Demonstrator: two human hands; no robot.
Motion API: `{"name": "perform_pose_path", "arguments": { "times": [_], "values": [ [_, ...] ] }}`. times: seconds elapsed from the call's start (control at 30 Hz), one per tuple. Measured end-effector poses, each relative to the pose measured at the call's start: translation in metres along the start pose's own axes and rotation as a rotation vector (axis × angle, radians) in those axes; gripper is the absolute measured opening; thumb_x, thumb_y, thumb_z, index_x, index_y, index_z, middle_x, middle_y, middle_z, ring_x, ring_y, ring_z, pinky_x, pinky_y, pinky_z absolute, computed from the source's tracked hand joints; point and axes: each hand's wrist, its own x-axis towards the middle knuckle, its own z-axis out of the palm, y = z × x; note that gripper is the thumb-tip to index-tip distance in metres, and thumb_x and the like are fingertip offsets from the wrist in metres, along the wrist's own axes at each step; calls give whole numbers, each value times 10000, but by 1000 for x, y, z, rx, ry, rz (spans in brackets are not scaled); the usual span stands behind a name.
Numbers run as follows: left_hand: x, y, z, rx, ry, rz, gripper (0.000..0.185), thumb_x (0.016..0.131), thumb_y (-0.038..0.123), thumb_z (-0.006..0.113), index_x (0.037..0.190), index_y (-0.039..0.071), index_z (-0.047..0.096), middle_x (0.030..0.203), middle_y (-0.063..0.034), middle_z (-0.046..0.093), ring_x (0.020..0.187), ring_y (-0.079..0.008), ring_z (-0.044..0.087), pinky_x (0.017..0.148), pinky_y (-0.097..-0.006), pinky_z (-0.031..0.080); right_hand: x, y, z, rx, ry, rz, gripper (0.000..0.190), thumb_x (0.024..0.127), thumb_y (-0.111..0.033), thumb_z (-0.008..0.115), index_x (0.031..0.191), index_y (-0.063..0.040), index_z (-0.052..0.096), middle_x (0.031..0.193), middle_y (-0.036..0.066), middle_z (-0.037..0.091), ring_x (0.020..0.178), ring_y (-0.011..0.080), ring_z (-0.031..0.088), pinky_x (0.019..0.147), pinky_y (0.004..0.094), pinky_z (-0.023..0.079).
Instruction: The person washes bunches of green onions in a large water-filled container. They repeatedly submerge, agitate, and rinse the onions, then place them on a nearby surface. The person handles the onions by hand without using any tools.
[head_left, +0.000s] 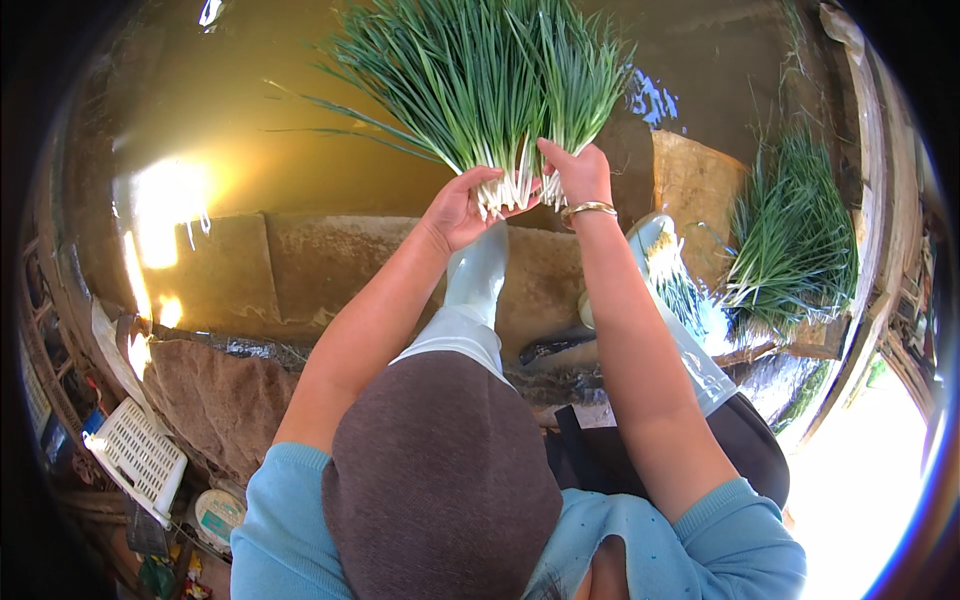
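Observation:
My left hand (463, 202) holds a wide bunch of garlic chives (457, 82) by its white stem ends. The green leaves fan away over brown water. Close beside it, my right hand (581, 174) grips a narrower bunch of chives (579, 82), also low on the stems. The two bunches touch along their leaves, and the fingers of my left hand reach under the white ends. A gold-coloured bracelet (589, 211) circles my right wrist. To the right lies a loose pile of chives (799, 240), and a smaller bunch with pale ends (669, 274) lies near my right boot.
Murky water (300, 67) fills the basin ahead, behind a low wall (337, 262). My pale rubber boots (478, 274) are below my arms. A brown cloth (217, 397), a white plastic basket (142, 454) and a round lidded tub (219, 516) are at left. Wooden beams (874, 187) run along the right.

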Motion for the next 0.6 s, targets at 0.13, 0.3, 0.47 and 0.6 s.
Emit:
{"name": "perform_pose_path", "arguments": {
  "times": [0.13,0.3,0.47,0.6],
  "values": [
    [3,-2,-7,2,3,-9,253,873,139,578,1062,-30,595,1103,-170,652,1036,-292,632,1002,-458,463,3,-9,10,-336,-18,41,330,790,-267,700,606,0,636,547,59,606,506,142,566,545,319,457],
    [6,-5,-20,29,72,20,159,876,132,590,963,3,621,1090,-170,650,1022,-305,630,1007,-499,452,7,-8,11,-381,-103,62,369,715,-338,695,587,8,669,575,130,638,555,291,629,584,384,502],
    [3,-5,-18,32,96,21,164,873,131,594,963,-3,619,1074,-162,652,1017,-304,629,1004,-507,459,2,-13,5,-224,-171,75,305,718,-263,678,569,2,652,549,124,617,510,222,601,536,355,476],
    [1,-4,-13,57,65,52,182,858,147,613,969,2,617,1065,-159,652,1032,-299,622,989,-472,480,-17,-33,-12,194,-274,210,206,834,-207,658,747,-20,665,605,26,603,490,107,515,482,262,405]
  ]
}}
